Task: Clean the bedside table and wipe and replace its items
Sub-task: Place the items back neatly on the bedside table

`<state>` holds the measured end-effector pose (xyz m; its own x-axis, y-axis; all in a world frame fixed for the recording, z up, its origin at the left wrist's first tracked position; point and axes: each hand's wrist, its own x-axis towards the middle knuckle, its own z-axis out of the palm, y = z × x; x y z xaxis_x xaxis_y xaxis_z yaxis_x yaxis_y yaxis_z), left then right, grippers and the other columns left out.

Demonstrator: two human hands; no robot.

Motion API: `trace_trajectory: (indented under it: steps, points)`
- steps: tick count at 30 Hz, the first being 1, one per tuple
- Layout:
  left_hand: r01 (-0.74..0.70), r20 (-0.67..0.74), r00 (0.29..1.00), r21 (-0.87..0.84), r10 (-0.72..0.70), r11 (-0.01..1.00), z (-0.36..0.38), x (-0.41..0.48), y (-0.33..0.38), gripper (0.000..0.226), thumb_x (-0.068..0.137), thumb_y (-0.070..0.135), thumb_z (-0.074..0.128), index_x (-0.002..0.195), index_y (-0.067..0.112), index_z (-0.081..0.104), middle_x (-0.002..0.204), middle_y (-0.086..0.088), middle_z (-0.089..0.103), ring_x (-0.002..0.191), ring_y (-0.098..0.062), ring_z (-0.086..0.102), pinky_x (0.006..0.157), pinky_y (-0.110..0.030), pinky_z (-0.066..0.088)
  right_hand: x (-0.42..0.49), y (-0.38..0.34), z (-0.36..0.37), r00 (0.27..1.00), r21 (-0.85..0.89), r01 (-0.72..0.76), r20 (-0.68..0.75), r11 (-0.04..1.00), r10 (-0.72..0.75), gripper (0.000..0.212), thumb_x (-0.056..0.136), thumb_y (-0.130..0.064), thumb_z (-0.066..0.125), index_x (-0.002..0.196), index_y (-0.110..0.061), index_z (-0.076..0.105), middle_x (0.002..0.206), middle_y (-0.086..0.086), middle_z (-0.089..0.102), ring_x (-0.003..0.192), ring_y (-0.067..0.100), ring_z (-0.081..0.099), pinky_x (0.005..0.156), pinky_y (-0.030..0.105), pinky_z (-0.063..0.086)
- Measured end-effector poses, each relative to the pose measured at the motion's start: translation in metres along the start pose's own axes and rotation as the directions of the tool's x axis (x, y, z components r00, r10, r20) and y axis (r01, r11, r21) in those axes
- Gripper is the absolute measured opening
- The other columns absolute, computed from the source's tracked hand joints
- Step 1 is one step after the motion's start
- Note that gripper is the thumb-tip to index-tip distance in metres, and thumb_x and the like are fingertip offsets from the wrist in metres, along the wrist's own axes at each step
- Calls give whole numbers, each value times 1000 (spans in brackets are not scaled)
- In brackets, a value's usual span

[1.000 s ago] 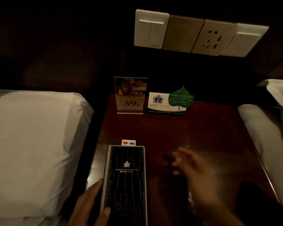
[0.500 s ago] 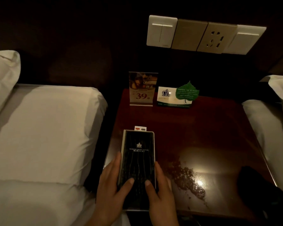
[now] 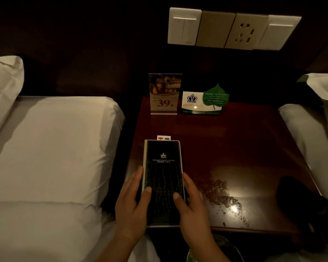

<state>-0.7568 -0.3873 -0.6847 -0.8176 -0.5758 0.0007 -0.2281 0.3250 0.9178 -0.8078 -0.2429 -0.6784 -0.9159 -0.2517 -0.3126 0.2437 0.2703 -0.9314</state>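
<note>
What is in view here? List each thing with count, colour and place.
table: 1, dark red wood, between the beds
folder: 1, black, table's front left, held at both sides
price sign: 1, clear stand, back of table
leaf card: 1, white and green, right of the sign
small tag: 1, white, behind the folder
wet patch: 1, front of table
dark object: 1, black, front right corner
beds: 2, white, either side
wall plates: 4, above the table
left hand: 1, folder's left edge
right hand: 1, folder's right edge
</note>
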Motion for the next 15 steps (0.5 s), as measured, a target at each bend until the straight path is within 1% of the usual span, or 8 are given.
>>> trace_trajectory:
  steps: [2, 3, 6, 8, 11, 14, 15]
  points:
    - [9, -16, 1000, 11, -9, 1000, 1, -2, -1, 57, 91, 45, 46, 145, 29, 47, 144, 8, 53, 134, -8, 47, 110, -39, 41, -1, 4, 2, 1000, 11, 7, 5, 1000, -7, 54, 97, -25, 55, 136, -58, 39, 137, -12, 45, 124, 8, 51, 104, 45, 47]
    - [7, -29, 1000, 16, -6, 1000, 0, -2, -1, 55, 91, 42, 47, 145, 29, 48, 144, 8, 53, 134, -8, 47, 111, -40, 41, -1, 4, 3, 1000, 6, 16, 3, 1000, -16, 53, 97, -26, 55, 136, -59, 39, 136, -13, 45, 123, 7, 52, 104, 44, 47]
    - [8, -44, 999, 11, -8, 1000, 0, 4, -4, 53, 92, 42, 45, 143, 31, 50, 143, 11, 54, 133, -6, 47, 111, -39, 41, 2, 3, 6, 998, -34, 51, -24, 998, -52, 51, 97, -33, 53, 137, -59, 35, 133, -18, 42, 120, 0, 49, 105, 40, 47]
    - [10, -63, 998, 0, -10, 1000, 2, 6, -4, 50, 92, 42, 45, 141, 34, 53, 140, 13, 56, 130, -4, 50, 109, -35, 42, 4, 3, 5, 998, -34, 60, -19, 998, -61, 51, 97, -36, 53, 141, -54, 34, 139, -15, 42, 123, 0, 47, 108, 41, 44]
    - [18, -84, 996, -24, -19, 1000, 6, 7, -1, 43, 92, 41, 46, 135, 40, 54, 134, 19, 58, 125, -1, 53, 106, -29, 43, 6, 2, 1, 998, -31, 69, -8, 997, -70, 53, 96, -39, 53, 144, -49, 33, 144, -9, 43, 127, 5, 47, 108, 43, 43]
    - [8, -111, 994, -15, -9, 1000, 5, 9, -2, 37, 94, 44, 46, 129, 44, 55, 125, 27, 57, 115, 14, 52, 99, -17, 42, 8, 0, 0, 998, 4, 58, 9, 998, -58, 54, 96, -38, 54, 145, -49, 33, 144, -8, 44, 127, 7, 49, 107, 43, 44]
    - [2, -124, 992, -10, -3, 1000, 5, 10, -3, 35, 95, 44, 46, 128, 44, 56, 123, 27, 58, 112, 17, 52, 97, -15, 41, 9, -1, 0, 999, 21, 47, 21, 999, -48, 54, 97, -37, 54, 144, -49, 33, 144, -8, 44, 127, 7, 49, 108, 43, 44]
